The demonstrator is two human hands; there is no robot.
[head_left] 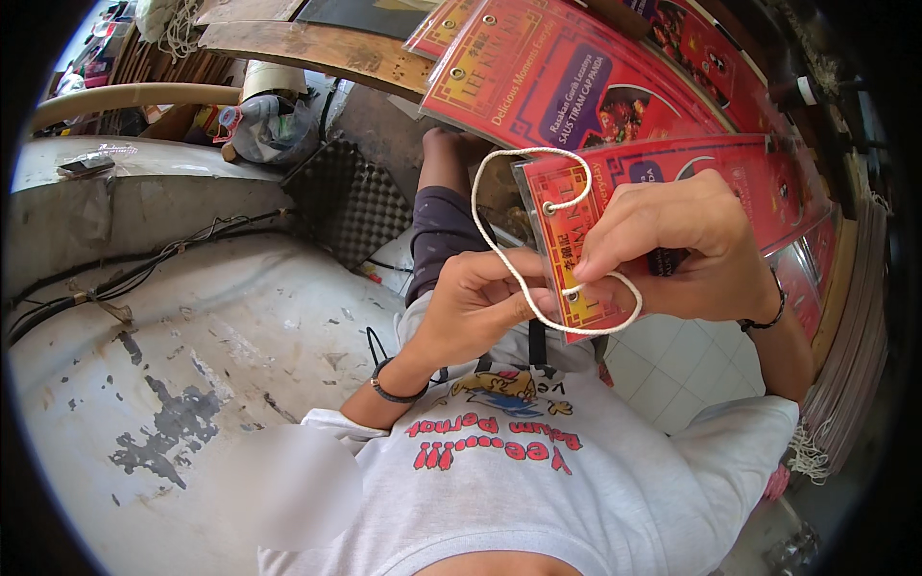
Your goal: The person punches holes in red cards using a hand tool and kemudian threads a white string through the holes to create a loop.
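A red laminated sign point(615, 165) with a yellow end panel and metal eyelets is held up in front of me. White cord point(578, 332) runs through the upper eyelet, loops out to the left, and curls round to the lower eyelet. My left hand point(485, 300) is closed on the sign's left edge beside the lower eyelet, thumb and fingers pinching it. Over the face of the sign, my right hand point(677, 245) has its thumb and index finger pinched together at the cord by that lower eyelet. Its other fingers are curled, and the cord's tip is partly hidden there.
More red laminated signs point(538, 72) lie stacked on a wooden bench point(327, 48) beyond my hands. To the left is a worn, pale curved surface point(240, 336) with black cables point(144, 274) across it. A dark egg-crate foam sheet point(351, 202) stands near my leg.
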